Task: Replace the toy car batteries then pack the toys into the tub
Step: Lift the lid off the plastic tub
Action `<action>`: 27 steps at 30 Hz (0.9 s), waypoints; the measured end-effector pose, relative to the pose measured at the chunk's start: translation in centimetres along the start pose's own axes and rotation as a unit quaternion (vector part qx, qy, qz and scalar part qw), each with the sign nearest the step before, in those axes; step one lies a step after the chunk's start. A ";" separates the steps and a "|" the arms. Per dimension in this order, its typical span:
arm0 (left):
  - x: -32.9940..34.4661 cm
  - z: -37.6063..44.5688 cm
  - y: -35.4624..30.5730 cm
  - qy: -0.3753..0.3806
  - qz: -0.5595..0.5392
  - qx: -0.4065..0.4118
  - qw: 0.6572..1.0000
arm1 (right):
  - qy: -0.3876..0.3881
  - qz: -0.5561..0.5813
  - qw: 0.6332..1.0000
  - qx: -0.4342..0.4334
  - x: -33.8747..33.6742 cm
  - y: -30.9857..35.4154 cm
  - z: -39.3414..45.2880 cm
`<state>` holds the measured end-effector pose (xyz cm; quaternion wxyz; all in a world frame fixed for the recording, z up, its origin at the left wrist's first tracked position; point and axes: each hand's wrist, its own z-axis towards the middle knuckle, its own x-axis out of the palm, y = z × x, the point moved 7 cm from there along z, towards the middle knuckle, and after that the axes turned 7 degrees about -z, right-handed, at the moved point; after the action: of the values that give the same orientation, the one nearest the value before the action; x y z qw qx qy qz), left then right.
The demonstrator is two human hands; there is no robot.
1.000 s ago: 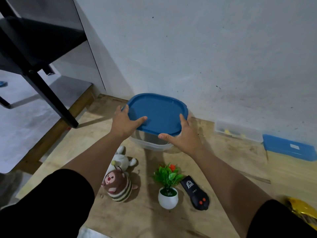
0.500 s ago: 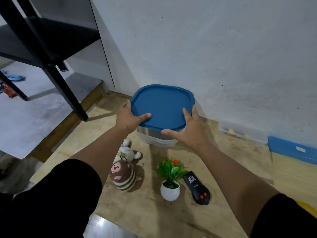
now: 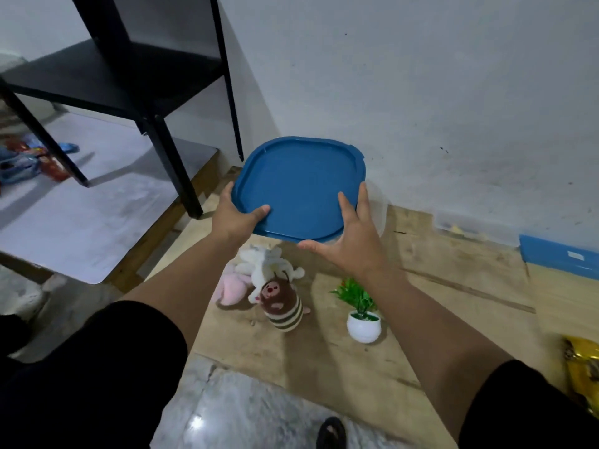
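I hold the blue lid [image 3: 301, 189] in the air, tilted toward me. My left hand [image 3: 233, 218] grips its left edge with the thumb on top. My right hand [image 3: 353, 244] grips its front right corner. A sliver of the clear tub [image 3: 380, 205] shows behind the lid's right side, by the wall. Below the lid lie a white plush [image 3: 262, 264], a pink plush [image 3: 231, 288] and a brown striped plush [image 3: 282, 306]. Part of a gold toy car [image 3: 583, 361] shows at the right edge.
A small potted plant [image 3: 363, 325] stands on the wooden board [image 3: 453, 303] beside my right arm. A clear box [image 3: 460, 226] and a blue box [image 3: 560, 257] sit along the wall. A black stand's leg [image 3: 175, 163] rises at left.
Both hands have lifted the blue lid up off the tub and toward me. The view has swung left, so the pink plush now shows and my right arm hides the black remote.
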<state>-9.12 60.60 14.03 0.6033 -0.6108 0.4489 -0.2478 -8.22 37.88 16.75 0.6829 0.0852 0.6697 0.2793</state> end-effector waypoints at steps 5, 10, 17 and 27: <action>-1.6 -1.1 0.0 0.008 -0.005 0.000 1.000 | -0.023 -0.004 1.000 0.001 0.1 0.7 -2.3; 0.8 -2.9 -0.3 0.039 0.032 0.015 0.999 | -0.050 -0.004 0.998 0.031 -1.2 -2.4 -5.4; 10.4 -8.3 -0.9 0.129 0.117 0.073 0.982 | -0.039 -0.002 0.993 0.109 -4.8 -11.6 -10.4; 24.5 -16.5 1.6 0.235 0.187 0.087 0.950 | 0.021 -0.033 0.989 0.142 -8.6 -25.7 -14.9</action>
<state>-11.84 31.54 9.07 0.5672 -0.3856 0.6606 -0.3054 -15.25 8.48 10.34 0.6586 0.1528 0.7191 0.1606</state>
